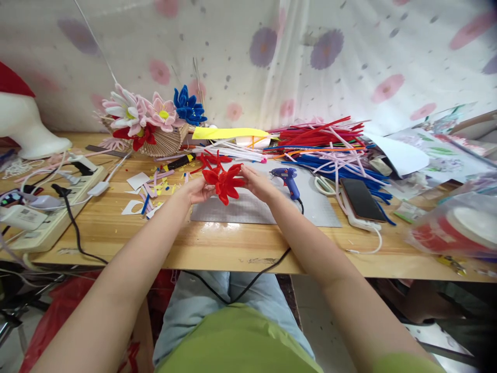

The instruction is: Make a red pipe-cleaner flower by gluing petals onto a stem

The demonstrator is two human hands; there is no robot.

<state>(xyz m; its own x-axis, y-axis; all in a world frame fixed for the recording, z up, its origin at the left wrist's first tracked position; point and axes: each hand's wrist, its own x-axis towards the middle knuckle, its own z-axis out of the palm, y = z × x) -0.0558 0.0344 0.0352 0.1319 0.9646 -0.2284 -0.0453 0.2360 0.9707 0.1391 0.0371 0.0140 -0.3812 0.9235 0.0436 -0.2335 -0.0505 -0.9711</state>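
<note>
A red fuzzy flower with several pointed petals [225, 182] is held up between my two hands, over the grey cutting mat [256, 210]. My left hand [201, 190] is closed on its left side, and my right hand [256, 182] pinches a petal at its upper right. More red pieces [214, 158] show just behind the flower. To the right of my right hand, a blue glue gun [287, 181] lies on the mat.
Finished flowers [161, 115] stand at the back left, beside coloured stems [322, 137] heaped at the back. A power strip [58, 212] lies left; scissors [325, 185], a phone [362, 199] and a bagged tub [458, 225] lie right. Paper scraps [137, 180] litter the wooden table [217, 248].
</note>
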